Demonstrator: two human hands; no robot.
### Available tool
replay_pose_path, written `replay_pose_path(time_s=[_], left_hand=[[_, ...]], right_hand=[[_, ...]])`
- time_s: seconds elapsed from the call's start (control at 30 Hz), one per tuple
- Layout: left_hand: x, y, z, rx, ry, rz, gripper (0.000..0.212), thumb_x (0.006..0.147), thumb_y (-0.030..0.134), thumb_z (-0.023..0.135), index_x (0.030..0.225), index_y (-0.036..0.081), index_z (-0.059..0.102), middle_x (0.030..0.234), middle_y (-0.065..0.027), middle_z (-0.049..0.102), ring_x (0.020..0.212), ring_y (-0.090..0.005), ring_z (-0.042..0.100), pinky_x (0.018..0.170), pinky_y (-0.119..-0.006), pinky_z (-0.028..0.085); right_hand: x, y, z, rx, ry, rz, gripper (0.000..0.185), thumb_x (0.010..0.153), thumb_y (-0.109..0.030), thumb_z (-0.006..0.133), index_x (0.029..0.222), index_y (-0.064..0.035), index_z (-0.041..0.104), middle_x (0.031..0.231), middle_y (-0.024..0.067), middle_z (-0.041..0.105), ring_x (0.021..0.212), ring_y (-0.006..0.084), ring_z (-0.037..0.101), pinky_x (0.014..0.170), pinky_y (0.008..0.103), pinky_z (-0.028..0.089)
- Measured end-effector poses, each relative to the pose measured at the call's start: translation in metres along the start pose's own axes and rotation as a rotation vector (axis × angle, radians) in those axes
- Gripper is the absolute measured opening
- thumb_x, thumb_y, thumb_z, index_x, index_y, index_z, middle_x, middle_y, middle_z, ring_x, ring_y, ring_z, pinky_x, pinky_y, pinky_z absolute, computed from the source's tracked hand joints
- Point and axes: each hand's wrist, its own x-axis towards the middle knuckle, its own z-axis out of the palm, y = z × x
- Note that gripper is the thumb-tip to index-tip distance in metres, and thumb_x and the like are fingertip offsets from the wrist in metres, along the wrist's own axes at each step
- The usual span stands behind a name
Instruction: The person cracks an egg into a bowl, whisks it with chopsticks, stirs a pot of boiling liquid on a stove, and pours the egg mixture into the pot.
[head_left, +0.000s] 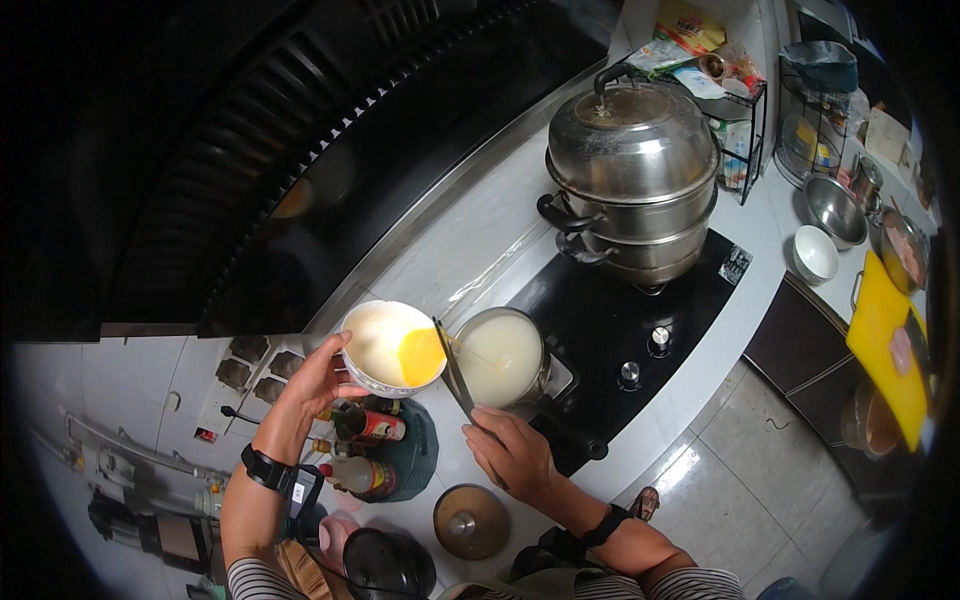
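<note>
My left hand (319, 375) holds a white patterned bowl (375, 345) by its rim and side, tilted to the right. Yellow beaten egg (421, 357) lies against the bowl's lower right side. Dark chopsticks (457, 375) are gripped in my right hand (510, 450), their tips at the bowl's right rim. From that rim a thin yellow stream runs into a pot (501, 356) of cloudy whitish liquid on the black gas hob (600, 330). The pot's handle extends towards the lower right, past my right hand.
A tall steel steamer (634, 172) stands on the hob's far side. Sauce bottles in a green basket (420, 450) and a round lid (471, 521) are near my arms. Further right are a white bowl (815, 255), steel bowls and a yellow cutting board (885, 345). The range hood hangs at upper left.
</note>
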Motion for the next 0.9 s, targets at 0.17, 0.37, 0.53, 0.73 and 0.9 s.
replay_pose_path(time_s=[0.17, 0.37, 0.53, 0.73, 0.9], left_hand=[[-0.001, -0.002, -0.007, 0.003, -0.011, -0.003, 0.068, 0.081, 0.045, 0.058, 0.125, -0.003, 0.039, 0.107, -0.0242, 0.05, 0.089, -0.0299, 0.062, 0.062, -0.036, 0.059], [-0.001, -0.004, -0.01, 0.004, 0.0, -0.015, 0.068, 0.081, 0.045, 0.058, 0.125, -0.003, 0.039, 0.107, -0.0231, 0.05, 0.09, -0.0296, 0.061, 0.062, -0.035, 0.059], [0.002, -0.008, -0.016, -0.038, -0.006, -0.018, 0.067, 0.081, 0.045, 0.057, 0.124, -0.003, 0.039, 0.108, -0.0231, 0.05, 0.09, -0.0298, 0.061, 0.061, -0.036, 0.059], [-0.002, -0.006, -0.016, -0.025, 0.028, -0.009, 0.067, 0.081, 0.045, 0.057, 0.124, -0.003, 0.04, 0.109, -0.0242, 0.05, 0.091, -0.0305, 0.061, 0.062, -0.036, 0.059], [-0.001, -0.008, -0.025, -0.021, 0.028, -0.007, 0.067, 0.081, 0.046, 0.057, 0.124, -0.002, 0.04, 0.109, -0.0249, 0.049, 0.091, -0.0307, 0.061, 0.062, -0.036, 0.059]], right_hand=[[0.003, -0.003, 0.001, 0.026, 0.015, -0.005, 0.024, 0.072, -0.003, 0.068, 0.095, 0.0002, 0.061, 0.098, 0.0138, 0.058, 0.092, 0.0273, 0.06, 0.077, 0.0319, 0.052], [0.003, -0.003, 0.005, 0.039, 0.03, -0.01, 0.023, 0.07, 0.0, 0.069, 0.093, 0.0007, 0.062, 0.094, 0.0141, 0.059, 0.088, 0.0277, 0.061, 0.075, 0.0321, 0.053], [0.004, -0.004, 0.008, 0.044, 0.033, -0.007, 0.023, 0.07, 0.0, 0.069, 0.092, -0.0001, 0.062, 0.094, 0.0136, 0.059, 0.089, 0.0273, 0.061, 0.075, 0.032, 0.053], [0.006, -0.004, 0.011, 0.054, 0.014, 0.0, 0.023, 0.07, 0.0, 0.07, 0.092, 0.0003, 0.063, 0.095, 0.0142, 0.059, 0.089, 0.0275, 0.061, 0.076, 0.0324, 0.053], [0.008, -0.004, 0.015, 0.074, 0.02, -0.007, 0.023, 0.07, 0.0, 0.07, 0.092, 0.0007, 0.063, 0.095, 0.0148, 0.059, 0.089, 0.0279, 0.061, 0.076, 0.0328, 0.053]])
